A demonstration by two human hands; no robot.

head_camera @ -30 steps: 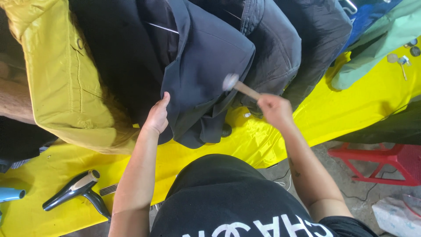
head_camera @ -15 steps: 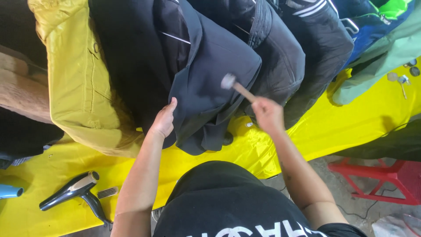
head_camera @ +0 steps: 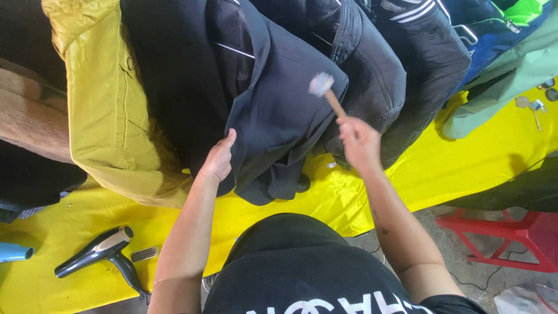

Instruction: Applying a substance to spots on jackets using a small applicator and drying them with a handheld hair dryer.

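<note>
A big shiny yellow plastic sheet covers the table, and clothes hang in a row over it. The biggest thing near the hands is the dark navy jacket, soft cloth with a folded collar and a thin hanger wire showing; it hangs in the middle of the row, its bottom edge over the yellow sheet. Left of it hangs one yellow raincoat, shiny and crinkled. Right of it hang one dark denim jacket, one black jacket with white stripes, one blue and green jacket and one pale green coat. One red plastic stool stands on the floor at the right. One black hair dryer with a silver tip lies on the sheet at the lower left, with one small black comb piece just beside it. The left hand lies flat on the navy jacket's edge, fingers mostly straight and pressing the cloth. The right hand is closed tight around the wooden handle of one small mallet with a pale head, which looks blurry and is up in front of the navy jacket.
</note>
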